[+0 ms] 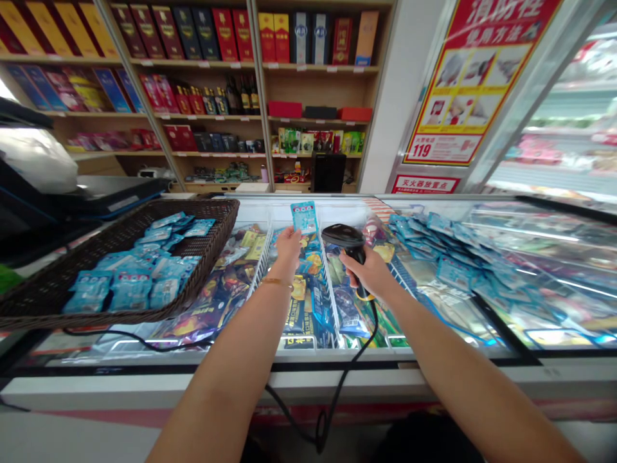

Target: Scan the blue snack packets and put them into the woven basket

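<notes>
Pinched in my left hand (288,246) is a small light-blue packet (304,217), held upright above the chest freezer. My right hand (370,270) grips the handle of a black barcode scanner (345,239), its head pointing left toward the packet. A gap separates scanner and packet. From the scanner's base a black cable (337,379) hangs over the freezer's front edge. To the left, a brown wicker basket (219,235) holds several similar blue packets (132,283). Another heap of blue packets (450,247) lies on the glass at the right.
Below my hands, the chest freezer (193,384) contains bagged frozen goods split by white wire dividers (330,289). Shelves (321,69) of boxes and bottles stand behind. A black device (110,193) sits at the left, and a lit display fridge (569,122) at the right.
</notes>
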`<state>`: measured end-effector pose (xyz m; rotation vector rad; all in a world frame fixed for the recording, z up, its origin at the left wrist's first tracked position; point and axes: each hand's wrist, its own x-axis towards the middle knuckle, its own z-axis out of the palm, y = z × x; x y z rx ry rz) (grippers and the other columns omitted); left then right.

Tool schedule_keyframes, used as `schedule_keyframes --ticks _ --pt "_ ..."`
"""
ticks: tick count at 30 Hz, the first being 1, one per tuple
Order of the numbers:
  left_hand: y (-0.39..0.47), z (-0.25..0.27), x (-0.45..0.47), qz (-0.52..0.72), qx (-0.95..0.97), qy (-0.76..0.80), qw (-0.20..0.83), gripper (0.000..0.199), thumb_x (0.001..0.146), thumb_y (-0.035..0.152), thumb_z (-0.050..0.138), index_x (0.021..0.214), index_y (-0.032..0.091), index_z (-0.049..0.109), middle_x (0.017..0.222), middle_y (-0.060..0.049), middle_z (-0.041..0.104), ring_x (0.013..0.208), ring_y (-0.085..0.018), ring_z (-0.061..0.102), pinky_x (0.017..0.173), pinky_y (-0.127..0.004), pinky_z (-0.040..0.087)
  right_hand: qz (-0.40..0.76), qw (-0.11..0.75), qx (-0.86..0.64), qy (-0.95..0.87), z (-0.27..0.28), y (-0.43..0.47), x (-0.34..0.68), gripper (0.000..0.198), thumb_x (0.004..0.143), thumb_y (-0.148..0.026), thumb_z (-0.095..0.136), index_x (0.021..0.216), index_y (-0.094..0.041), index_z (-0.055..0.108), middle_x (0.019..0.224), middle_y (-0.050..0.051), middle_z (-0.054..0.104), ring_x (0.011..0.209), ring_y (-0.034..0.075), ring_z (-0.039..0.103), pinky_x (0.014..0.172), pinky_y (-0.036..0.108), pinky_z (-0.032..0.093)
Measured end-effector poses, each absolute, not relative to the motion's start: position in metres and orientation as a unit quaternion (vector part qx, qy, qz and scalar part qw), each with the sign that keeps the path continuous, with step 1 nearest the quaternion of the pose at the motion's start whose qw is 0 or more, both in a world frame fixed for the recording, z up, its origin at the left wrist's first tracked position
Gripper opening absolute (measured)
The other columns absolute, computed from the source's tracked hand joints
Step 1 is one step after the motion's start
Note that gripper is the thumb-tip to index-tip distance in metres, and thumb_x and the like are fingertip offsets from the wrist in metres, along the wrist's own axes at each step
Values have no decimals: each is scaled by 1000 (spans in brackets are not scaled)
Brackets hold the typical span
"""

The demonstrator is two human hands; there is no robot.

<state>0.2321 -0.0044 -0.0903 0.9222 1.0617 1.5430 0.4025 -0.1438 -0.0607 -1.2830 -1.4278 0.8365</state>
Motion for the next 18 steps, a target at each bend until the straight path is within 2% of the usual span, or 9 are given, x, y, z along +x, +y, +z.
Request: schedule_keyframes --ticks 8,13,18 --pt "-6 -89 232 635 392 446 494 14 77 23 67 89 16 67 79 -3 71 75 -14 68 62 -20 43 328 487 -548 -596 -59 -146 403 32 83 -48 66 88 -19 54 58 -4 58 36 12 54 41 26 48" --pt "-9 -83 233 632 384 461 491 7 77 18 65 84 16 66 72 -1 68 71 -13 67 58 -19 41 349 485 -550 -584 -58 -145 402 30 82 -46 67 91 -20 54 57 -5 56 37 13 55 39 25 47" --pt "-14 -81 234 633 379 460 493 5 78 16 64 82 16 67 68 -1 67 68 -11 66 61 -18 44 348 492 -552 -576 -55 -146 401 30 82 -44 68 92 -20 54 57 -6 56 38 12 56 39 24 46"
